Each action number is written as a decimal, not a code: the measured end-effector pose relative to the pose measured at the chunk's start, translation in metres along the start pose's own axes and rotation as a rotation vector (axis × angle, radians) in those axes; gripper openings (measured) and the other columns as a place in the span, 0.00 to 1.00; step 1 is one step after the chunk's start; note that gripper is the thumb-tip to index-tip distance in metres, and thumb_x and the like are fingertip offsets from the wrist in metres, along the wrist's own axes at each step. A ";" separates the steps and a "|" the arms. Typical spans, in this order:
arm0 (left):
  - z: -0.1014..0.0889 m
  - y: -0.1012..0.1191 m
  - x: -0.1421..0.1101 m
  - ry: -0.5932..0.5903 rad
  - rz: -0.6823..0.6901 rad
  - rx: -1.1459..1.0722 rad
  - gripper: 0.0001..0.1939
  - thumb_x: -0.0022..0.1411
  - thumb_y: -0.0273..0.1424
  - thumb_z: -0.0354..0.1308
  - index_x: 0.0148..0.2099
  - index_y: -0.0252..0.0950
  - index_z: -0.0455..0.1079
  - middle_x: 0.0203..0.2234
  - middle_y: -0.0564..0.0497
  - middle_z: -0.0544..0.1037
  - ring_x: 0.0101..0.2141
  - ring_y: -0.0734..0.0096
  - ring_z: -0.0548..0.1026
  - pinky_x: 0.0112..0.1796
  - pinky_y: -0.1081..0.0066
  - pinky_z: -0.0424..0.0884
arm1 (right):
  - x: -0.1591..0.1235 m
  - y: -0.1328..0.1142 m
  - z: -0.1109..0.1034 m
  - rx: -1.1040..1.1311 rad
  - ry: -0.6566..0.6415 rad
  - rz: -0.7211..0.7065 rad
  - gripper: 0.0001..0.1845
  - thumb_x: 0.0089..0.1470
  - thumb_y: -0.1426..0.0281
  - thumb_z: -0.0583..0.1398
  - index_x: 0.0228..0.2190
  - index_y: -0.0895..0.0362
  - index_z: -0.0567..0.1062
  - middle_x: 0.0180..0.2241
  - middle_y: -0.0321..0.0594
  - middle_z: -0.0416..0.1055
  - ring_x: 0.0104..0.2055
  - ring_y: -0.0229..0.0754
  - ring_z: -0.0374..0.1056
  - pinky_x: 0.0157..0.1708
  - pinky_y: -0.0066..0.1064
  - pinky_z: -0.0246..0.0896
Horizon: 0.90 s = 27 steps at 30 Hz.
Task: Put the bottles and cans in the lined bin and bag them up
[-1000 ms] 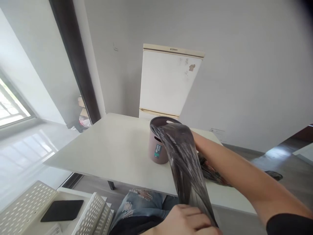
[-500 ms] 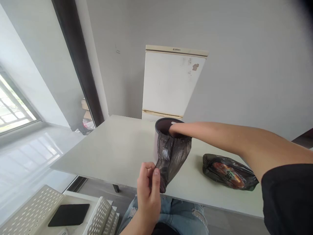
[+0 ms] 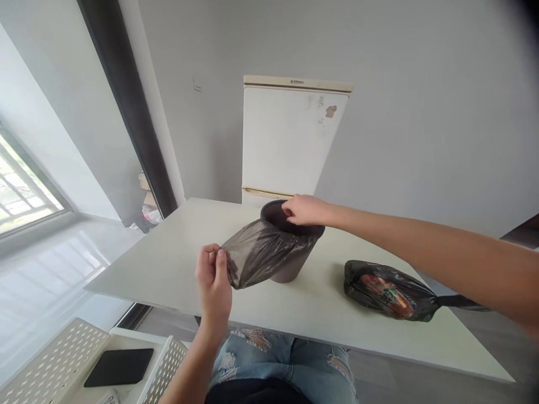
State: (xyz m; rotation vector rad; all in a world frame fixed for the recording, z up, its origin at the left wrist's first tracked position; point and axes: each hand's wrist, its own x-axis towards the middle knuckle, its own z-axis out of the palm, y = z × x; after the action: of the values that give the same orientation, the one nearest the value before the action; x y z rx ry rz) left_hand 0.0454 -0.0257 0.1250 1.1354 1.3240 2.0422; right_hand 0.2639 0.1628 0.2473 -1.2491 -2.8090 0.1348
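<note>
A dark trash bin (image 3: pixel 290 272) stands on the white table, with a thin black plastic bag (image 3: pixel 263 247) draped over its near side. My left hand (image 3: pixel 214 280) pinches the bag's end and stretches it out to the left of the bin. Over the bin's far right rim is my right hand (image 3: pixel 304 210), its fingers curled down into the opening; whatever they may hold is hidden. Beneath my right forearm lies a knotted black bag (image 3: pixel 389 290) with something red and orange showing through it.
The white table (image 3: pixel 177 252) spans the space in front of my lap. Behind it stands a white refrigerator (image 3: pixel 290 140). At lower left, perforated cream baskets (image 3: pixel 63 353) flank a flat black object (image 3: pixel 119 367). A window (image 3: pixel 25 185) is at far left.
My left hand has moved left and up, pulling the bag wide to the side. My right hand has risen from deep inside the bin to its rim.
</note>
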 end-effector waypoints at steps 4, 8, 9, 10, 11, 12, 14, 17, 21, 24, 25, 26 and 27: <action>0.007 0.001 0.041 0.019 0.023 -0.031 0.11 0.72 0.41 0.59 0.41 0.39 0.66 0.25 0.56 0.71 0.26 0.76 0.69 0.28 0.79 0.65 | -0.011 -0.007 -0.018 0.198 0.140 -0.158 0.28 0.56 0.65 0.68 0.58 0.54 0.73 0.57 0.49 0.74 0.54 0.52 0.72 0.53 0.40 0.66; 0.024 0.006 0.070 -0.103 -0.034 -0.250 0.16 0.67 0.45 0.65 0.44 0.41 0.66 0.25 0.57 0.73 0.24 0.77 0.68 0.25 0.80 0.64 | 0.008 -0.008 -0.011 0.331 0.053 -0.277 0.39 0.57 0.63 0.69 0.67 0.49 0.66 0.63 0.47 0.69 0.60 0.50 0.68 0.60 0.41 0.61; 0.028 0.008 0.075 -0.144 -0.038 -0.293 0.16 0.66 0.45 0.66 0.44 0.41 0.66 0.25 0.57 0.73 0.24 0.78 0.68 0.25 0.80 0.63 | 0.015 -0.007 -0.008 0.356 0.008 -0.279 0.37 0.57 0.63 0.68 0.66 0.50 0.68 0.59 0.46 0.72 0.56 0.48 0.70 0.57 0.40 0.63; 0.032 0.010 0.079 -0.184 -0.035 -0.324 0.17 0.65 0.45 0.67 0.44 0.42 0.66 0.25 0.57 0.72 0.23 0.78 0.67 0.24 0.81 0.63 | 0.022 -0.007 -0.005 0.368 -0.029 -0.282 0.34 0.57 0.64 0.68 0.63 0.51 0.72 0.54 0.45 0.75 0.50 0.45 0.71 0.54 0.39 0.65; 0.035 0.012 0.082 -0.222 -0.026 -0.352 0.17 0.64 0.45 0.68 0.44 0.42 0.66 0.25 0.57 0.72 0.23 0.79 0.67 0.24 0.81 0.62 | 0.028 -0.007 -0.004 0.373 -0.047 -0.292 0.28 0.56 0.66 0.68 0.58 0.53 0.76 0.49 0.44 0.76 0.45 0.43 0.71 0.51 0.37 0.65; 0.037 0.013 0.085 -0.258 -0.017 -0.381 0.17 0.64 0.44 0.68 0.43 0.42 0.66 0.26 0.57 0.72 0.22 0.79 0.66 0.23 0.81 0.62 | 0.033 -0.008 -0.003 0.377 -0.053 -0.316 0.22 0.55 0.67 0.68 0.52 0.55 0.80 0.46 0.43 0.75 0.43 0.42 0.69 0.49 0.36 0.65; 0.041 0.017 0.091 -0.320 -0.012 -0.445 0.17 0.63 0.43 0.70 0.43 0.42 0.66 0.27 0.57 0.73 0.22 0.79 0.67 0.23 0.80 0.63 | 0.039 -0.011 -0.005 0.428 -0.039 -0.411 0.11 0.55 0.67 0.68 0.41 0.56 0.83 0.46 0.43 0.73 0.44 0.42 0.68 0.49 0.34 0.64; 0.044 0.023 0.097 -0.358 -0.025 -0.520 0.18 0.62 0.43 0.71 0.43 0.42 0.66 0.30 0.56 0.74 0.24 0.77 0.70 0.24 0.79 0.66 | 0.041 -0.015 -0.012 0.647 0.021 -0.506 0.14 0.59 0.58 0.66 0.38 0.56 0.80 0.47 0.42 0.73 0.48 0.43 0.68 0.48 0.33 0.63; 0.046 0.031 0.102 -0.348 -0.028 -0.538 0.20 0.61 0.43 0.72 0.42 0.42 0.65 0.35 0.52 0.79 0.27 0.74 0.74 0.24 0.78 0.66 | 0.039 -0.016 -0.023 0.988 0.310 -0.319 0.25 0.59 0.45 0.64 0.36 0.54 0.69 0.28 0.32 0.69 0.30 0.37 0.62 0.32 0.28 0.59; 0.047 0.036 0.109 -0.309 -0.038 -0.524 0.20 0.61 0.43 0.71 0.42 0.42 0.64 0.37 0.50 0.82 0.23 0.77 0.72 0.22 0.78 0.64 | 0.032 -0.009 -0.040 0.991 0.405 -0.274 0.28 0.55 0.43 0.67 0.36 0.53 0.68 0.23 0.28 0.63 0.24 0.34 0.56 0.26 0.26 0.50; 0.047 0.036 0.113 -0.286 -0.030 -0.522 0.20 0.61 0.43 0.72 0.42 0.41 0.64 0.37 0.50 0.83 0.22 0.78 0.72 0.22 0.78 0.64 | 0.028 -0.006 -0.049 0.925 0.362 -0.299 0.28 0.54 0.43 0.68 0.35 0.54 0.70 0.22 0.28 0.64 0.24 0.34 0.55 0.25 0.26 0.49; 0.046 0.037 0.117 -0.261 -0.010 -0.522 0.20 0.60 0.43 0.72 0.41 0.41 0.64 0.35 0.51 0.83 0.22 0.78 0.71 0.22 0.79 0.64 | 0.022 -0.002 -0.060 0.833 0.300 -0.329 0.28 0.53 0.44 0.69 0.34 0.56 0.71 0.22 0.29 0.64 0.25 0.33 0.55 0.26 0.26 0.48; 0.045 0.038 0.122 -0.242 0.017 -0.523 0.21 0.60 0.43 0.72 0.41 0.41 0.65 0.34 0.51 0.83 0.22 0.79 0.71 0.22 0.79 0.64 | 0.015 0.003 -0.073 0.726 0.232 -0.351 0.28 0.52 0.44 0.70 0.31 0.57 0.73 0.22 0.29 0.64 0.25 0.32 0.55 0.26 0.26 0.47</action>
State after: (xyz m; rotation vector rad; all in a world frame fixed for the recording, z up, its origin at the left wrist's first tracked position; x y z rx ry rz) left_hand 0.0163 0.0703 0.2164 1.0985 0.6117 2.0148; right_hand 0.2630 0.1800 0.3197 -0.5579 -2.3649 0.8310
